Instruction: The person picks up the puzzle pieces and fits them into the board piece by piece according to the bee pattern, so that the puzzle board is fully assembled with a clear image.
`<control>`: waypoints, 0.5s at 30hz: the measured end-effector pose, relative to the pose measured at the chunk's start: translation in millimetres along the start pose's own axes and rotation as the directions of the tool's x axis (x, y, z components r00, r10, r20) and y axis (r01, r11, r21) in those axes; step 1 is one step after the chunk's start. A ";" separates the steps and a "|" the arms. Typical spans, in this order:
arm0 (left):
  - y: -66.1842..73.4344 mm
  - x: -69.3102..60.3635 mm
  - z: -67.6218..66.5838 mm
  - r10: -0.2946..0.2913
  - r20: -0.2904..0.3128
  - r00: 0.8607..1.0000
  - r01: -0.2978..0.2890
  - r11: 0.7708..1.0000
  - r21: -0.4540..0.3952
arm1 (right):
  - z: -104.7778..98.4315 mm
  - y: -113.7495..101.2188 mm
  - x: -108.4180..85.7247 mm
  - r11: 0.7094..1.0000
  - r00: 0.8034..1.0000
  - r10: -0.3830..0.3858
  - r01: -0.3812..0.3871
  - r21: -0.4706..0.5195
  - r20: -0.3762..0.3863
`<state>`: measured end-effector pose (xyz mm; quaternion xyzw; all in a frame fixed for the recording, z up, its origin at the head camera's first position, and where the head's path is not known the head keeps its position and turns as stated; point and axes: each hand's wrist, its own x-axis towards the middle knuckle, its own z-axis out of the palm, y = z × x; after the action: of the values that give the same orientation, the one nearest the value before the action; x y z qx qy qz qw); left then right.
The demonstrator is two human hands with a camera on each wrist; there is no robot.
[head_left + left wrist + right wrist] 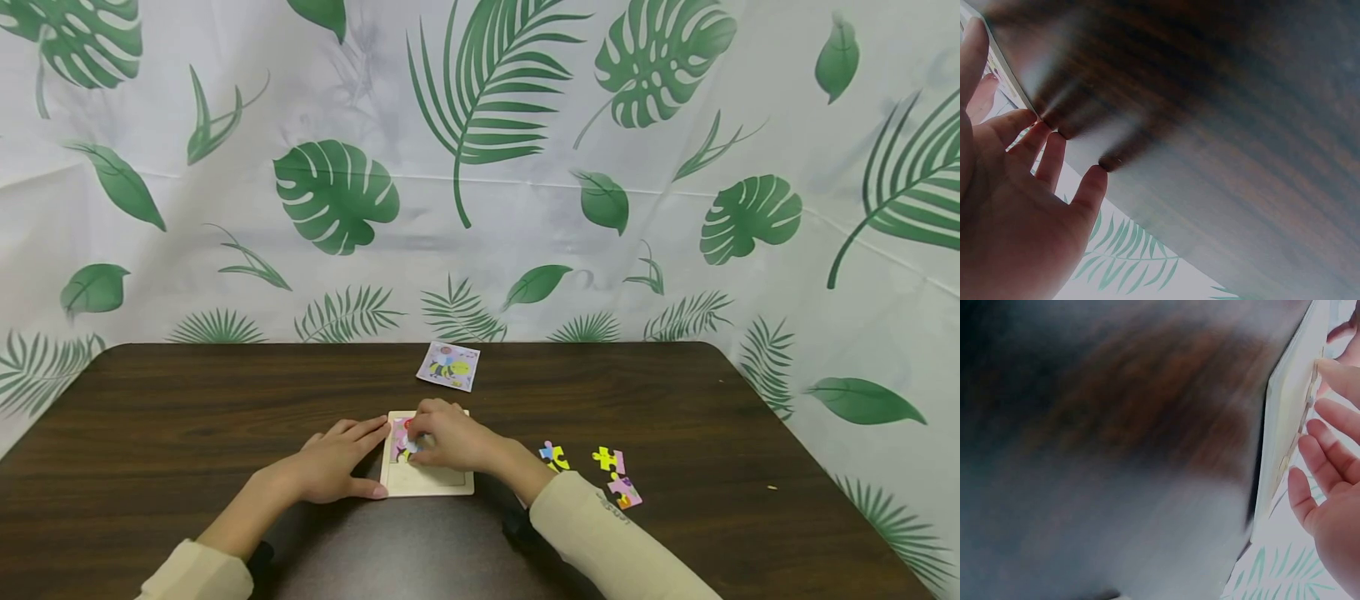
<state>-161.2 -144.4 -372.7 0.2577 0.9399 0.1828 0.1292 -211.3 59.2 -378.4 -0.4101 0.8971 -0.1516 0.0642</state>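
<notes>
A light wooden puzzle tray lies on the table, with pink, white and yellow pieces fitted in its left part. Along the tray's left edge, my left hand rests with spread fingers and thumb touching the frame; the left wrist view shows its fingers nearly straight. My right hand is over the tray, thumb and index finger bent round a puzzle piece among the fitted ones, partly hidden. In the right wrist view, the right hand's fingertips are at the tray's upper face.
Loose puzzle pieces lie right of the tray: a blue and yellow one, a yellow and pink one and a pink one; my right forearm partly covers that area. A bee picture card lies behind the tray. A leaf-patterned cloth hangs behind the table.
</notes>
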 end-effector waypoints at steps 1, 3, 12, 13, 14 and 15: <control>-0.1 0.0 0.2 0.000 -0.001 1.000 0.000 1.000 0.000 | 0.2 0.5 0.0 1.000 1.000 -0.001 0.001 0.001 0.001; -0.4 0.1 0.5 0.004 -0.004 1.000 -0.004 1.000 0.002 | 0.4 1.4 0.0 1.000 1.000 -0.003 0.003 0.003 0.002; -3.1 1.1 1.7 0.021 -0.003 1.000 -0.021 1.000 0.006 | -0.6 1.3 -0.8 1.000 1.000 -0.018 0.018 0.016 0.002; -3.0 1.2 1.8 0.018 -0.002 1.000 -0.018 1.000 0.005 | -0.6 1.2 -1.0 1.000 1.000 -0.019 0.019 0.017 0.000; -2.8 1.1 2.1 0.018 0.000 1.000 -0.018 1.000 0.007 | -0.7 1.0 -1.2 1.000 1.000 -0.020 0.020 0.020 0.000; -2.5 1.0 2.0 0.016 0.003 1.000 -0.016 1.000 0.006 | -0.9 0.8 -1.4 1.000 1.000 -0.021 0.021 0.021 -0.001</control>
<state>-162.5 -145.4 -375.7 0.2658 0.9382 0.1807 0.1283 -211.2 60.9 -377.9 -0.4189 0.8910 -0.1621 0.0664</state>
